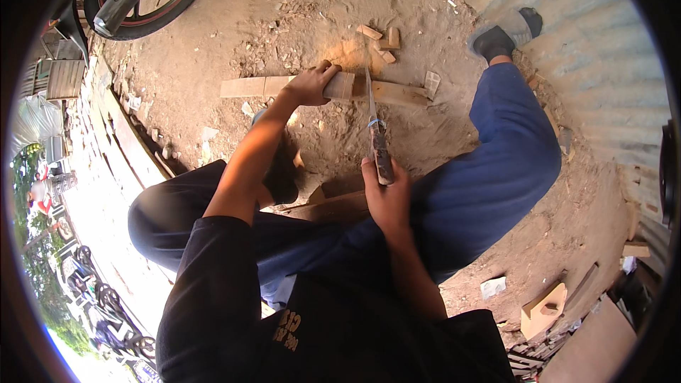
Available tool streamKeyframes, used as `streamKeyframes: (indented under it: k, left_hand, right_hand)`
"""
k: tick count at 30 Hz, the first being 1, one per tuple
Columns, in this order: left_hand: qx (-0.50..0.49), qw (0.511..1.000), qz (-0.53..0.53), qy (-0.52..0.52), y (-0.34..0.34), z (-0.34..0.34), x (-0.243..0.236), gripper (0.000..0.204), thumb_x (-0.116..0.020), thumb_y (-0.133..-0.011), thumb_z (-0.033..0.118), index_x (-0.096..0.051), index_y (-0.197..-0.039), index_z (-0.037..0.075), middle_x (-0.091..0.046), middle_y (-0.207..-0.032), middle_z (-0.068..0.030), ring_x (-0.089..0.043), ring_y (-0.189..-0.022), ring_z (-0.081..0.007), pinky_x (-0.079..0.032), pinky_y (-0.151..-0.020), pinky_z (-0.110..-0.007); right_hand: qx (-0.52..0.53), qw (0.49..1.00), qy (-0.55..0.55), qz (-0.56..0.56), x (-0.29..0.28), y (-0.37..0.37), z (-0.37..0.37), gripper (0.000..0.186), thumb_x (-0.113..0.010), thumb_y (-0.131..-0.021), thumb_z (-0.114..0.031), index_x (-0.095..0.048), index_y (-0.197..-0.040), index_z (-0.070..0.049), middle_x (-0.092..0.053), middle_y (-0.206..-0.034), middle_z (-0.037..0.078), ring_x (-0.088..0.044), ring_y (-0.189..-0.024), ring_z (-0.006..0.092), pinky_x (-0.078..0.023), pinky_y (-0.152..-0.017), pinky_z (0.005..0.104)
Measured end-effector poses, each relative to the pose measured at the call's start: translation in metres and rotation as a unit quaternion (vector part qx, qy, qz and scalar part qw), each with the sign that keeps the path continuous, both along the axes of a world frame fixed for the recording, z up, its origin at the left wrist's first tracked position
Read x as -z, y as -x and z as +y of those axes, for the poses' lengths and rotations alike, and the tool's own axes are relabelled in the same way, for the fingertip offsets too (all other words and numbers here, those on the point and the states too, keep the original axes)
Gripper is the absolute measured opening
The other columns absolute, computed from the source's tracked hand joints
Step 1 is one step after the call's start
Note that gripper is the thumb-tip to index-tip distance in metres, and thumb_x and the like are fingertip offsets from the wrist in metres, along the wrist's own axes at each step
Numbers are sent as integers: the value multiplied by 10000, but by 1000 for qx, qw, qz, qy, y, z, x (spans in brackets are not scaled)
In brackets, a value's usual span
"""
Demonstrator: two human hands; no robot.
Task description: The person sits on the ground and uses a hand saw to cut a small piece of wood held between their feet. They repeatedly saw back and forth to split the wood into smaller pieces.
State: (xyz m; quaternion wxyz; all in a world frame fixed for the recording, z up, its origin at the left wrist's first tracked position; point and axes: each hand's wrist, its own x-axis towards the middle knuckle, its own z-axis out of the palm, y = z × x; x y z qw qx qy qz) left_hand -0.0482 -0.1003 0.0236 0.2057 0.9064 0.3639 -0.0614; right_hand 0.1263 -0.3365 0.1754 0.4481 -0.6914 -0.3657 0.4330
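Note:
My left hand (pixel 311 88) presses on a light wooden plank (pixel 245 88), fingers curled over its far side. Crosswise in front of me, the plank has thin lines across its face and ends just left of the saw. Another length of wood (pixel 401 93) shows to the right, seemingly under or behind it. A handsaw (pixel 380 147) has its worn handle in my closed right hand (pixel 389 198), with blue material tied near the blade's base. Its narrow blade points away from me at the plank's right end; whether the teeth touch wood I cannot tell.
Several short wood offcuts (pixel 388 44) lie beyond the blade beside orange sawdust (pixel 344 52). A motorcycle wheel (pixel 152 0) stands at the far left. Corrugated metal sheeting (pixel 567 50) lines the right, near my outstretched foot (pixel 494 44). Long boards (pixel 131 135) lie at left.

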Motion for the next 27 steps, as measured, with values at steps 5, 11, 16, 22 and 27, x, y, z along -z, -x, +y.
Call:
streamKeyframes:
  k: [5,11,16,22,27]
  left_hand:
    - [16,1000,-13,7,1,3,7,751,-762,-710,195,-350,-1335,131,-480,-1200,-191,-637,-940,-429,-547,-804,-490]
    - [-71,997,15,-1,-7,12,8,739,-752,-732,232,-349,-1341,122,-481,-1199,-190,-632,-968,-413,-540,-827,-480]
    - [-11,999,3,52,2,11,-3,763,-776,-689,197,-369,-1331,129,-479,-1217,-160,-628,-982,-407,-535,-832,-472]
    - [60,997,-55,13,1,11,9,781,-777,-642,137,-387,-1319,141,-489,-1183,-155,-629,-946,-412,-538,-806,-472]
    - [71,996,-50,14,-7,11,13,761,-778,-634,132,-401,-1295,135,-490,-1170,-169,-630,-925,-412,-539,-793,-469]
  right_hand:
    - [5,999,34,-8,-1,-1,0,215,-657,-882,-160,-577,-776,9,-579,-630,138,-579,-573,253,-437,-577,391]
    - [-14,999,43,-6,-9,-3,2,211,-640,-907,-164,-573,-802,6,-574,-649,111,-548,-600,179,-429,-594,360]
    - [8,999,33,22,-2,-4,-2,167,-622,-924,-143,-576,-817,-24,-491,-578,-2,-450,-492,70,-347,-461,276]
    - [5,1000,7,9,4,-6,-4,146,-605,-934,-124,-576,-818,-41,-462,-550,-41,-420,-439,36,-310,-404,237]
    - [11,999,36,2,-1,-7,-1,226,-645,-895,-117,-534,-742,9,-494,-591,91,-453,-548,159,-365,-536,359]
